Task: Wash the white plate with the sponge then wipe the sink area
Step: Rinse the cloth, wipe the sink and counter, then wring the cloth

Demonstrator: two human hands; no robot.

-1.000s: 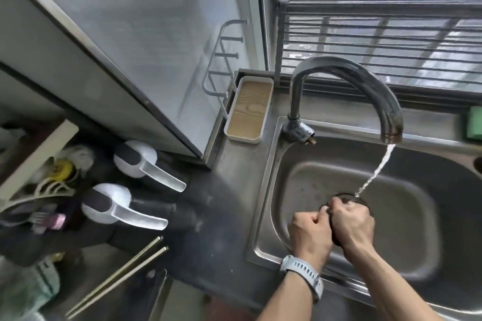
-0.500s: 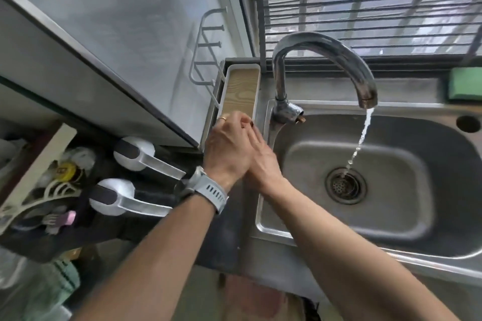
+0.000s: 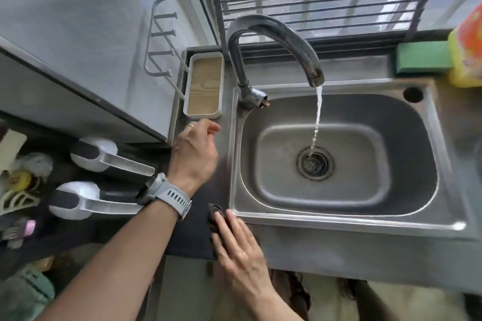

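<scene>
Both hands have come apart since half a second ago, when they were pressed together by the faucet base: the right hand (image 3: 238, 250) has dropped to the counter's front edge and the left hand (image 3: 194, 154) has stayed near the tray. Largest in view, the steel sink (image 3: 336, 219) fills the 3 o'clock side, its basin bare apart from the drain (image 3: 315, 163); the white plate is nowhere in view. At 12 o'clock of the basin the curved faucet (image 3: 273, 34) pours a thin stream of water (image 3: 317, 117) down onto the drain. Dark counter (image 3: 187, 240) lies at 9 o'clock of the sink. At 7 o'clock of the sink the right hand lies flat, fingers spread and pressing a dark cloth (image 3: 215, 217) onto the counter, just beside the sink's rim. Hovering at 10 o'clock of the basin, the left hand wears a grey watch (image 3: 167, 194) and a ring, its fingers loosely curled and holding nothing. Just beyond it sits a white tray (image 3: 204, 87) with a wood-grain floor. A green sponge (image 3: 423, 56) rests on the sill at 1 o'clock, touching a yellow bottle (image 3: 467, 34).
</scene>
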